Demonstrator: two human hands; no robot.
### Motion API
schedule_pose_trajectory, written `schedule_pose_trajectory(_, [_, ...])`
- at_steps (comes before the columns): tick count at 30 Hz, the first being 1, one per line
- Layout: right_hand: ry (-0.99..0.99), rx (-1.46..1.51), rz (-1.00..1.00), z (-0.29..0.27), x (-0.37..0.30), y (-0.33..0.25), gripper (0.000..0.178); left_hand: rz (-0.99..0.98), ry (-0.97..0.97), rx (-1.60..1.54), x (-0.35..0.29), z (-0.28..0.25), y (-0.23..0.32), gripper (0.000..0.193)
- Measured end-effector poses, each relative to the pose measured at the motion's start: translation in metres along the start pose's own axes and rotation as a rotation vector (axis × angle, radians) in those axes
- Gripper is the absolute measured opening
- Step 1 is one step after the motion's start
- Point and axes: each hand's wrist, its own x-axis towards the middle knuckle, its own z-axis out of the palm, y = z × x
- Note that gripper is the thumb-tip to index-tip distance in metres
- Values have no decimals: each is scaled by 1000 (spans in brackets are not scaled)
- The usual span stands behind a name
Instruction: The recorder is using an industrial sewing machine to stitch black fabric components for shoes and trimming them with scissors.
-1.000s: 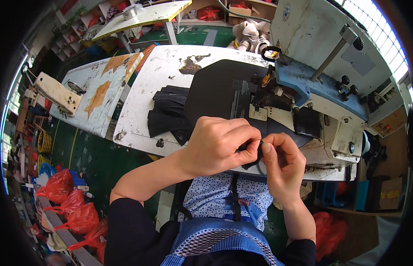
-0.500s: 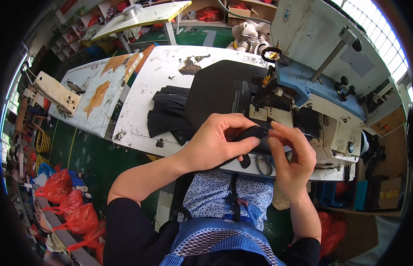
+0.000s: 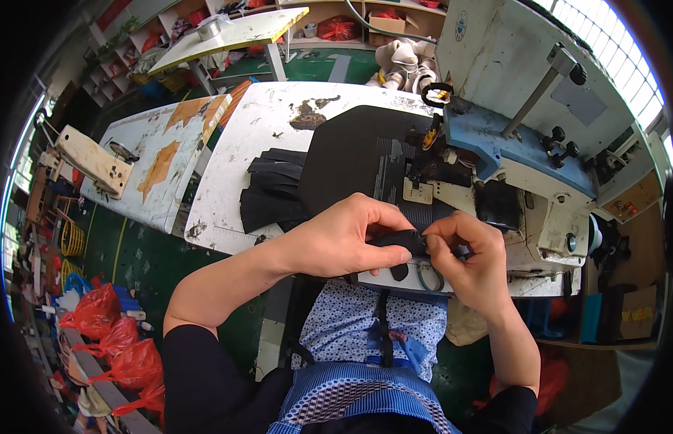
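Note:
A black strip of material [image 3: 403,241] is held up in front of the sewing machine [image 3: 521,148], near the table's front edge. My left hand [image 3: 351,239] is closed on it, thumb on top and fingers underneath. At its right end, my right hand [image 3: 466,249] pinches the strip between thumb and forefinger. A rounded black end hangs below my left thumb. More black strips [image 3: 275,184] lie in a fanned pile left of the machine's dark bed plate [image 3: 351,155]. The needle area stands just beyond my hands.
The white worktable [image 3: 235,137] has worn, stained patches. A pair of scissors or metal ring-like handle [image 3: 430,278] shows at its front edge. Another machine table [image 3: 145,159] stands to the left. Red plastic bags [image 3: 127,354] sit at the lower left.
My right hand has turned and closed in toward the left hand, its fingers now pinching the strip's end. The left hand has shifted slightly lower and left with the strip.

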Motion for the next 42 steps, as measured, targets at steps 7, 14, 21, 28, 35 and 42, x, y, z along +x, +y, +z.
schedule_pose_trajectory(7, [-2,-341,-313,4,9,3,11,-81,-20,80,3,-6,0,24])
schedule_pose_trajectory(14, [115,-512,-282,14,12,21,23,514,439,1051,18,-23,-24,16])
schedule_pose_trajectory(21, [-159,-731,-379,24,5,13,72,659,438,1032,20,-38,-37,16])
schedule_pose_trajectory(28, [-140,-802,-267,31,10,5,80,656,398,1014,29,-48,-37,16])
schedule_pose_trajectory(35, [-90,-839,-242,36,16,9,82,687,393,1047,46,-53,-38,18])
schedule_pose_trajectory(42, [-56,-846,-214,40,11,12,88,698,340,1069,53,-59,-35,17])
